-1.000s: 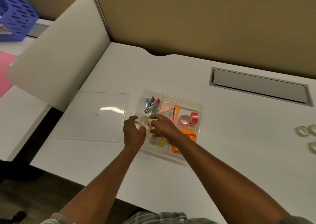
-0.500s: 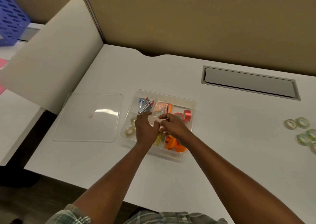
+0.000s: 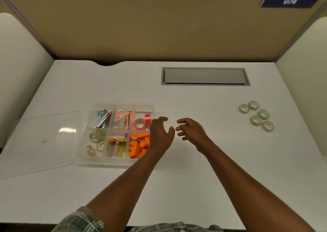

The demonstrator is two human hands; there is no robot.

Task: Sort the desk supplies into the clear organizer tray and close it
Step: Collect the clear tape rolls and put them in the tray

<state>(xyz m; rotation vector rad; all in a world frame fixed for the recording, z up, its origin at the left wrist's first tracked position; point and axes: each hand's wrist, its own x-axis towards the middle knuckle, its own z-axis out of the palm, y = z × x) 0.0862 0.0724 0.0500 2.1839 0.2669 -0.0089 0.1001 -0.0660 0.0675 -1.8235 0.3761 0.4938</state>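
bare desk (image 3: pixel 217 139) toward tape rolls (image 3: pixel 256 115), unobstructed

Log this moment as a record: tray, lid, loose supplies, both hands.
tray: uncovered, compartments hold supplies
lid: off, flat on desk, left of tray
loose supplies: five tape rolls on desk, far right
left hand: open, empty, at tray's right edge
right hand: open, empty, over desk right of tray
task: unfinished; rolls unsorted, tray not closed
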